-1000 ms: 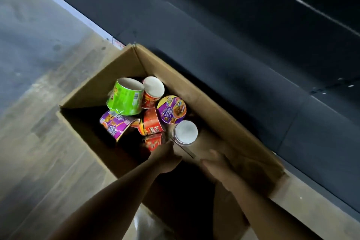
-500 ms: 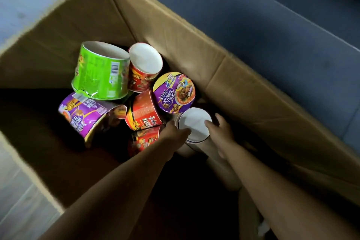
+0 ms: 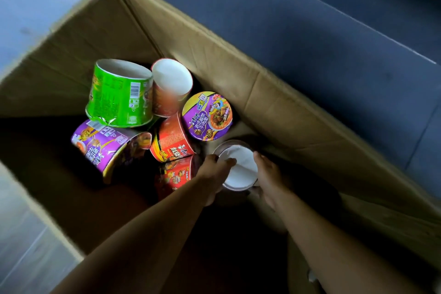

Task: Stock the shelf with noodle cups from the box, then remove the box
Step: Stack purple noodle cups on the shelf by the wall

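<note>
At the bottom of the open cardboard box (image 3: 274, 102), close to its right-hand wall, a white-based noodle cup (image 3: 241, 167) sits upside down, its pale base facing up inside a dark rim. The left hand (image 3: 214, 172) holds it from the left, with the thumb over the edge of the base and the fingers curled down the side. The right hand (image 3: 269, 174) holds it from the right, thumb tip at the rim, its fingers wrapped around the wall below and partly lost in shadow. The cup is gripped between the two hands; it is not clear whether it rests on the box floor.

Just beside the left hand, a dark red cup (image 3: 174, 172) lies in shadow. Above it a bright red cup (image 3: 171, 138) lies tilted on its side, touching a purple-lidded cup (image 3: 207, 116) whose printed lid faces up. Further left, a purple cup (image 3: 105, 145) lies on its side with its rim dented. A large green cup (image 3: 121, 95) sits upside down on the pile with a barcode on its wall and a crumpled lower edge. Beside it, an upturned red cup (image 3: 170, 88) leans toward the box corner, its white base showing.

The box flaps stand open. Pale wood-look floor (image 3: 23, 222) lies to the left of the box, and a dark grey shelf panel (image 3: 310, 19) runs along its far side.
</note>
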